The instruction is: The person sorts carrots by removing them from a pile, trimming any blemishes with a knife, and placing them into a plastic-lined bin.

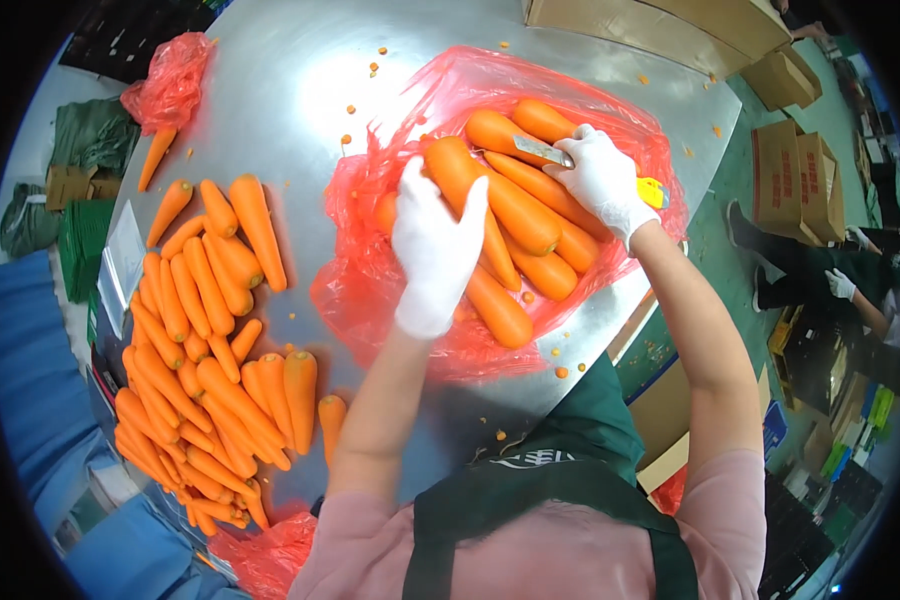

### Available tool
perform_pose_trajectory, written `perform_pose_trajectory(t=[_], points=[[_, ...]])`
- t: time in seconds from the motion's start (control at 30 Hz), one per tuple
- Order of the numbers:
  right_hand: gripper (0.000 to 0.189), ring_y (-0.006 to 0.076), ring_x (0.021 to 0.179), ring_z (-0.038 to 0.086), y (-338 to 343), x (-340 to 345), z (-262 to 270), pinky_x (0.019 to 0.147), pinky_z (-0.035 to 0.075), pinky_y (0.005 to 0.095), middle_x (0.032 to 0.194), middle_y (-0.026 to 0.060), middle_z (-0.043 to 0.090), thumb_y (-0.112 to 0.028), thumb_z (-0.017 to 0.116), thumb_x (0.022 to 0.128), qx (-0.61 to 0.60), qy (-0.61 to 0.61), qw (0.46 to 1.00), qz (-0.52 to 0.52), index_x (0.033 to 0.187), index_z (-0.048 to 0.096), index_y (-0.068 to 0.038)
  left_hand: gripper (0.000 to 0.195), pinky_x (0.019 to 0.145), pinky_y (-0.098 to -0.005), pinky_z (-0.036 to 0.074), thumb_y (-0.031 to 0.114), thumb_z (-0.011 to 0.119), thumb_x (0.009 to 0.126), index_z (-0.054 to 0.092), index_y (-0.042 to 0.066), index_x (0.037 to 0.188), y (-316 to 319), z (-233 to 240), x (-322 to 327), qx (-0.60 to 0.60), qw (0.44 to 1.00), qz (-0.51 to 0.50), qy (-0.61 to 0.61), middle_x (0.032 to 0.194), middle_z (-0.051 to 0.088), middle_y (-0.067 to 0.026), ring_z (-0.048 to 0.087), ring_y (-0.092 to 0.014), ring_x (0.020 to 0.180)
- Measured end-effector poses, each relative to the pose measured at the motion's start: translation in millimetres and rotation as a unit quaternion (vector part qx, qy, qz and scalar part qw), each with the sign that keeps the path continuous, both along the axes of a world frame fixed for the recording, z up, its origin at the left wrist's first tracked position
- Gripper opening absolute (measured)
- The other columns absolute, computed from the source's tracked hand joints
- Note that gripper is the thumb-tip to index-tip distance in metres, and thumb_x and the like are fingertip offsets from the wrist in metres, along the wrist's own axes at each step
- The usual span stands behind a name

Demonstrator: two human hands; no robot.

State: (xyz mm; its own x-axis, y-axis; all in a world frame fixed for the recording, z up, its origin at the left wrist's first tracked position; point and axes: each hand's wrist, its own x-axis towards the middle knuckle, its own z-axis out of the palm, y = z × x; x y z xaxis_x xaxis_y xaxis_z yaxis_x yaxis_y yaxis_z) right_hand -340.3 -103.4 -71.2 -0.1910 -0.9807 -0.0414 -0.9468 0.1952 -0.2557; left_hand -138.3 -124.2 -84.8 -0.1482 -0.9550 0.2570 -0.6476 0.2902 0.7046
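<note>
My left hand (439,244), in a white glove, grips a thick carrot (448,166), with thumb and fingers on either side of it. In my gloved right hand (596,176) is a knife; its blade (538,150) points left over the carrots, and its yellow handle (651,193) sticks out behind the palm. Both hands are over an opened red plastic bag (360,277) spread on the metal table (300,142). Several large carrots (499,304) lie on the bag under and around my hands.
A big heap of carrots (195,292) covers the table's left side. A bunched red bag (172,79) lies at the far left, on a carrot's end. Carrot trimmings (562,372) dot the metal. A cardboard box (645,34) stands at the far edge. To the right, another person (832,277) is near cartons.
</note>
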Motion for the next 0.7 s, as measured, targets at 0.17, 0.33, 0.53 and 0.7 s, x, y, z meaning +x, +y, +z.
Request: perform_pose_trajectory(t=[0.17,0.33,0.53,0.7], points=[[0.013,0.0342,0.077,0.062,0.3,7.9,-16.1,0.068,0.049,0.0459,0.082,0.0170,0.063,-0.015,0.048,0.086,0.035,0.082,0.996,0.009,0.088,0.058,-0.007,0.087,0.080,-0.0349,0.050,0.040,0.069,0.078,0.025,-0.004,0.138,-16.9,10.2,-16.7,0.097,0.986,-0.018,-0.135,0.110,0.054,-0.0237,0.059,-0.033,0.095],[0.024,0.0399,0.083,0.060,-6.8,-1.4,5.5,0.074,0.047,0.0475,0.088,0.0230,0.063,-0.025,0.051,0.086,0.086,-0.032,0.996,-0.022,0.094,0.060,-0.004,0.057,0.094,-0.0313,0.044,0.009,0.058,0.089,0.029,-0.001,0.138,-14.7,10.5,20.5,0.313,0.788,-0.211,0.487,0.124,0.051,-0.0128,0.052,-0.019,0.109],[0.036,0.0109,0.074,0.059,52.4,-0.5,54.8,0.070,0.048,0.0235,0.082,0.0050,0.064,-0.030,0.048,0.096,0.079,-0.619,0.775,-0.096,0.107,0.059,0.002,0.066,0.082,-0.0309,0.046,0.023,0.062,0.088,0.027,0.007,0.142,30.1,50.1,43.8,0.419,0.517,-0.236,0.708,0.110,0.054,-0.0107,0.053,-0.019,0.090],[0.047,0.0178,0.083,0.060,128.9,59.2,62.0,0.072,0.049,0.0286,0.097,0.0126,0.061,-0.028,0.060,0.086,0.089,-0.811,0.577,-0.032,0.118,0.052,0.005,0.084,0.090,-0.0340,0.043,0.022,0.064,0.074,0.019,0.009,0.144,59.6,52.3,45.5,0.412,0.513,-0.239,0.714,0.113,0.051,-0.0133,0.049,-0.023,0.105]])
